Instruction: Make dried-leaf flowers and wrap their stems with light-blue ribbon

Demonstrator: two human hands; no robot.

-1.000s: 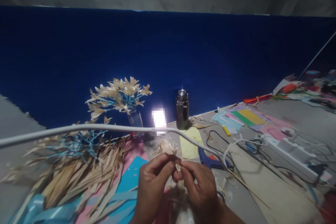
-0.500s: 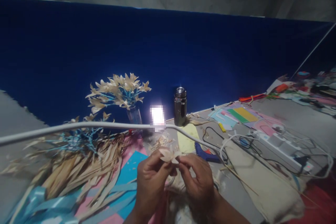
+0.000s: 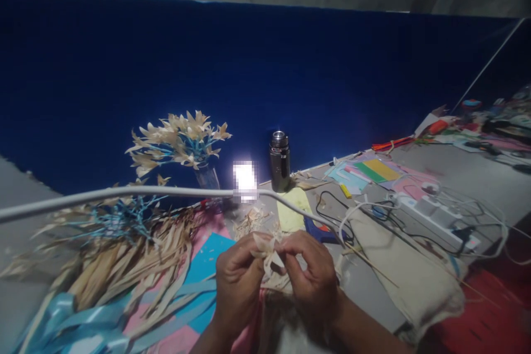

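Pinching the pale flower (image 3: pixel 267 253) between thumb and fingers, the left hand (image 3: pixel 238 279) is steadying it just nearer than some dry scraps (image 3: pixel 251 220) while the right hand (image 3: pixel 315 276) is nipping its right edge, seemingly so the petals (image 3: pixel 261 243) are fanning freely.

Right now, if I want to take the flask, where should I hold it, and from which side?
Probably around the middle of its body, coming from the right. The flask stands upright and is roughly cylindrical; the bright light is close on its left, and the white cable passes before its foot.
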